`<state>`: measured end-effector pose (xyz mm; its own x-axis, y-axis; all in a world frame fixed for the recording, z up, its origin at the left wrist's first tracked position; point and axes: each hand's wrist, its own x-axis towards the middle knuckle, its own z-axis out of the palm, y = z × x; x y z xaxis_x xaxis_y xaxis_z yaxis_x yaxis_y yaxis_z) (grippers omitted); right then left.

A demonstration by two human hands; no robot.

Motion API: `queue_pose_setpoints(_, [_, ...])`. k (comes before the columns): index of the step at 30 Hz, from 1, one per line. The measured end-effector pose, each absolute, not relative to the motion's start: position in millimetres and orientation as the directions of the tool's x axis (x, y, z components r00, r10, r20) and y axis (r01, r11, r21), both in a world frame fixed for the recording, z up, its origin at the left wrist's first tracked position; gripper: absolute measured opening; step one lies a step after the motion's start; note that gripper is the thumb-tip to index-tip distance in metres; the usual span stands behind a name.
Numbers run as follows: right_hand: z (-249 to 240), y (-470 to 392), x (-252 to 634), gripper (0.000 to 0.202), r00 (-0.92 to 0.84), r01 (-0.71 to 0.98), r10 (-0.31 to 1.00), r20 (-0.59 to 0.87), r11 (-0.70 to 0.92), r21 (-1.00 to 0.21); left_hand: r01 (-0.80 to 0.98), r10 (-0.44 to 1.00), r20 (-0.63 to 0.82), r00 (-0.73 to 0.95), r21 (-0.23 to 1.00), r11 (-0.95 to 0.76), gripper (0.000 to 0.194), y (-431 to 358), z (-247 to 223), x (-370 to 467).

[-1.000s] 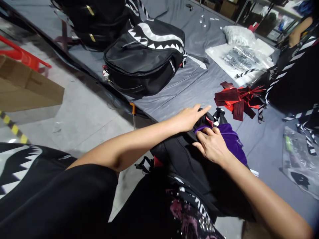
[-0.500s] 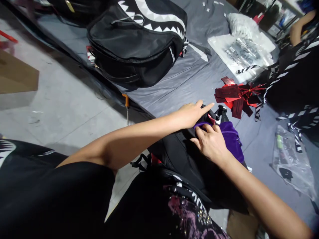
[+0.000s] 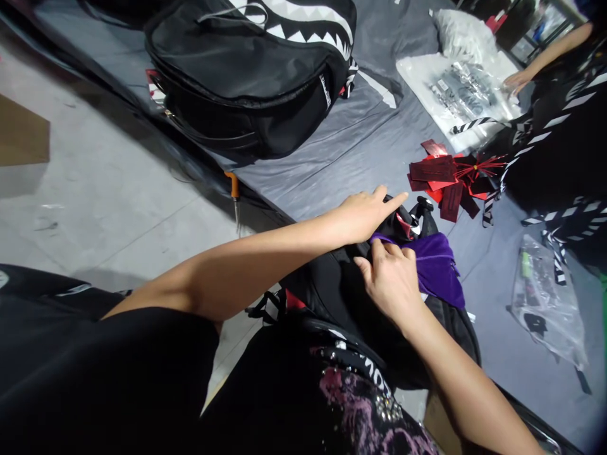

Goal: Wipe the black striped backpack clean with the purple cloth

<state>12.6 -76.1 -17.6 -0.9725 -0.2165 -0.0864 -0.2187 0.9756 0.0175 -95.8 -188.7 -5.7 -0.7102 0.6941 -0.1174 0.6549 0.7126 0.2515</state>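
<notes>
A black backpack [image 3: 341, 284] lies at the table's edge against my body. Purple fabric [image 3: 441, 268] with a zipper shows at its far end. My left hand [image 3: 365, 215] rests over the backpack's upper edge, index finger stretched out and the other fingers bent around the edge, partly hidden. Just below it, my right hand [image 3: 393, 278] has its fingers curled over the edge of the purple fabric, with the thumb apart on the black side. The fingertips of that hand are out of sight. A black strap with a buckle [image 3: 424, 205] sticks up beyond both hands.
A large black backpack with a shark-teeth print [image 3: 251, 82] lies on the grey-covered table [image 3: 303, 177]. Red tags [image 3: 441, 177] and clear plastic bags [image 3: 550, 303] are to the right. An orange-handled tool [image 3: 232, 183] hangs at the edge. A co-worker's hand [image 3: 519, 81] touches plastic packaging [image 3: 459, 95].
My right hand has shifted slightly left, and the purple fabric beside it has creased and shifted. My left hand stays almost still. The co-worker's hand has come down onto the packaging.
</notes>
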Motion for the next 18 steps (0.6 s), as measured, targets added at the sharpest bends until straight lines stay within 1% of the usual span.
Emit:
queue_pose_setpoints(2, [-18.2,-74.3,10.4,0.035,-0.956,-0.267,-0.275,-0.098,0.96,-0.087,0.657,0.698,-0.119,-0.706,0.259,0.708,0.079,-189.1,-5.8,-96.1])
queue_pose_setpoints(3, [-18.4,-72.5,9.9,0.036,-0.953,-0.27,-0.281,-0.111,0.957,-0.107,0.659,0.701,-0.117,-0.704,0.262,0.705,0.079,-189.1,-6.0,-96.3])
queue_pose_setpoints(4, [-18.4,-70.8,9.9,0.037,-0.956,-0.252,-0.263,-0.131,0.963,-0.097,0.662,0.703,-0.112,-0.702,0.262,0.702,0.078,-189.1,-6.2,-96.5])
queue_pose_setpoints(7, [-17.7,-69.2,10.6,0.042,-0.973,-0.165,-0.163,-0.165,0.986,-0.003,0.662,0.703,-0.11,-0.703,0.26,0.703,0.077,-188.9,-6.5,-97.0])
queue_pose_setpoints(8, [-17.4,-69.9,10.3,0.043,-0.972,-0.171,-0.171,-0.16,0.985,-0.014,0.659,0.7,-0.114,-0.705,0.261,0.705,0.076,-189.0,-6.4,-97.2])
queue_pose_setpoints(11, [-16.7,-71.0,7.7,0.043,-0.948,-0.272,-0.29,-0.134,0.952,-0.139,0.652,0.698,-0.121,-0.706,0.273,0.707,0.076,-190.1,-6.2,-97.6])
queue_pose_setpoints(12, [-16.8,-69.9,6.6,0.043,-0.94,-0.292,-0.312,-0.137,0.944,-0.151,0.655,0.701,-0.115,-0.704,0.276,0.703,0.076,-190.6,-6.1,-97.9])
queue_pose_setpoints(15, [-18.7,-62.1,3.2,0.046,-0.932,-0.316,-0.325,-0.162,0.945,-0.082,0.665,0.71,-0.109,-0.696,0.276,0.694,0.076,-192.0,-6.7,-99.1])
queue_pose_setpoints(16, [-19.8,-58.8,1.7,0.048,-0.921,-0.351,-0.358,-0.151,0.934,-0.07,0.665,0.711,-0.112,-0.694,0.277,0.693,0.076,-192.4,-7.2,-99.7])
queue_pose_setpoints(18, [-22.1,-52.0,-1.6,0.05,-0.876,-0.464,-0.47,-0.107,0.883,-0.075,0.666,0.714,-0.116,-0.69,0.285,0.69,0.076,-193.0,-8.3,-101.0])
